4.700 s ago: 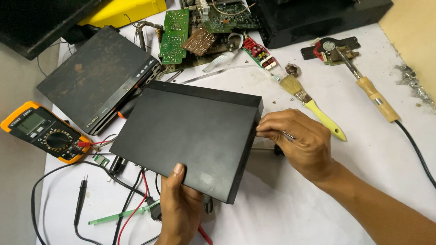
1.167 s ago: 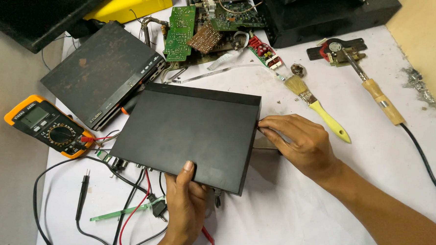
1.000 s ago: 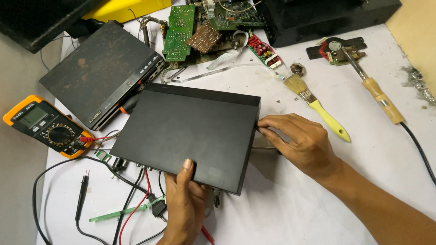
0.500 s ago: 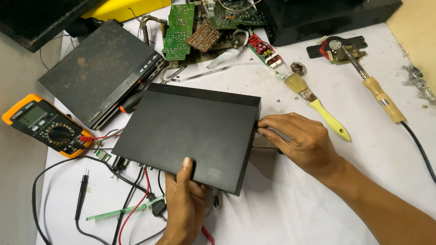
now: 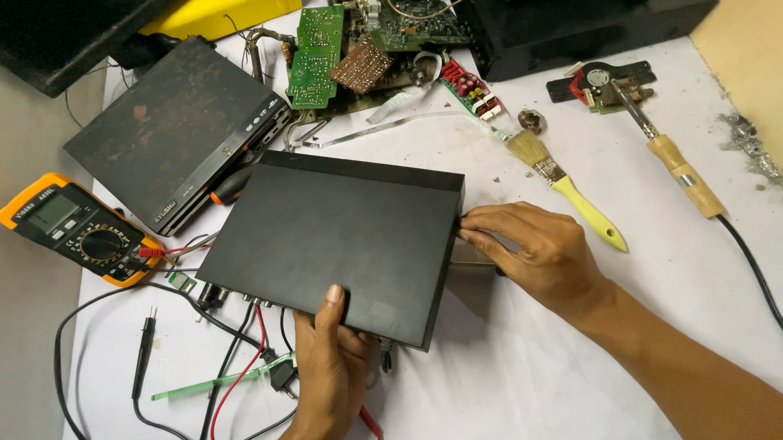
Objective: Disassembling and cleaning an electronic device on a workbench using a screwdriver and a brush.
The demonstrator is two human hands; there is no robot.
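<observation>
White paper-covered workbench (image 5: 592,370) fills the view, cluttered at the far side and the left. Black flat box (image 5: 340,240), a closed electronics case, sits tilted in the middle of the bench, its near-left corner over a tangle of red and black leads (image 5: 240,376). Left hand (image 5: 328,381) comes up from the near edge and grips the box's near edge, thumb pressed flat on the top panel, fingers curled underneath (not visible). Right hand (image 5: 538,253) is at the box's right side, fingers loosely bent and fingertips touching the right edge; a thin metal shaft shows under the palm, looks like a tool held there, but cannot tell the grip for sure. Left of the box lies an orange-and-black multimeter (image 5: 79,229), with a black probe (image 5: 144,354) near it toward the near side. Far left, a second dark flat player (image 5: 176,133) lies just beside the box's far-left corner. Green circuit boards (image 5: 318,43) sit at the far centre. Right of the box, a yellow-handled brush (image 5: 566,190) lies well clear of the right hand's knuckles, and further right a wooden-handled soldering iron (image 5: 675,164) with its black cord trailing toward the near right.
</observation>
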